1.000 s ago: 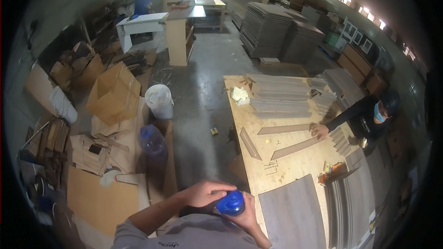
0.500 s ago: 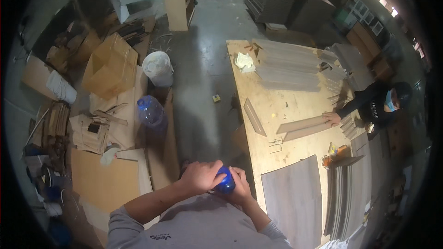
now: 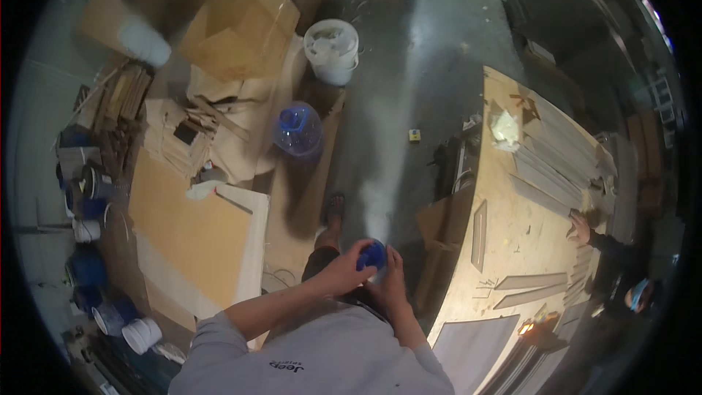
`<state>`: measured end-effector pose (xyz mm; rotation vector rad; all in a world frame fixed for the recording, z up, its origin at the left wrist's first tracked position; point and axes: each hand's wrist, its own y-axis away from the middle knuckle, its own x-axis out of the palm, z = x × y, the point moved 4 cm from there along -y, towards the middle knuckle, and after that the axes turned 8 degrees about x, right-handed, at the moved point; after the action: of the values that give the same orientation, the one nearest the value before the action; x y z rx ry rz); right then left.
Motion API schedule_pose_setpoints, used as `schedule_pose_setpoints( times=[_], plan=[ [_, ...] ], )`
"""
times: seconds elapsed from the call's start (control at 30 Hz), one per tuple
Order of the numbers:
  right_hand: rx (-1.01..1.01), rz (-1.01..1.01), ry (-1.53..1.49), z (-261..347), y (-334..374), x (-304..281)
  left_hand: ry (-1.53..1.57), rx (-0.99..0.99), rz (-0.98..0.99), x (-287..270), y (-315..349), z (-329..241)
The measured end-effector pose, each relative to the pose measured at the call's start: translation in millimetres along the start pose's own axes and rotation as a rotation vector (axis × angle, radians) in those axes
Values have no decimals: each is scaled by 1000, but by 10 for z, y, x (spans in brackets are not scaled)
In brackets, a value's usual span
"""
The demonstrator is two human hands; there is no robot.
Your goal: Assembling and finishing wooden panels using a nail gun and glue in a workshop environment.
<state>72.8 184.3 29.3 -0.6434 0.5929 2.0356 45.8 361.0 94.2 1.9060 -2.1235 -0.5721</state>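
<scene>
While the left hand (image 3: 345, 269) pinches the rounded, glossy top of a blue-capped bottle (image 3: 373, 254), the right hand (image 3: 393, 278) curls its fingers round the side; the bottle sits near, between both palms, its lower body perhaps translucent. Right stands a pale plywood workbench (image 3: 504, 245) bearing flat grey-brown strips (image 3: 531, 281); left, a smooth tan sheet (image 3: 183, 227); far, a round white bucket (image 3: 335, 73) on dull grey floor (image 3: 395, 175).

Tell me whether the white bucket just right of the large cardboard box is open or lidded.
Open: the white bucket has no lid across its rim, and pale contents show inside.
</scene>
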Motion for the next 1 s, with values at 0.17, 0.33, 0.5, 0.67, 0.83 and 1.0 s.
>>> schedule_pose_setpoints(
  times=[0.17,0.33,0.5,0.67,0.83,1.0],
  plan=[
    [425,320,28,-467,-369,187,-100,-231,-321,-404,-860,2215],
    [999,324,-209,-1081,133,176,-1,-424,-671,-1340,-1846,3725],
    [1242,256,-246,-1068,387,71,-15,-649,-825,-2409,-2099,4745],
    [1275,171,-212,-973,273,22,5,-639,-788,-2615,-2087,4564],
    [1218,138,-311,-916,9,114,177,-917,-724,-2846,-1899,4905],
    [1249,24,-330,-762,-23,7,-371,-511,-377,-2182,-2198,4398]
  ],
)
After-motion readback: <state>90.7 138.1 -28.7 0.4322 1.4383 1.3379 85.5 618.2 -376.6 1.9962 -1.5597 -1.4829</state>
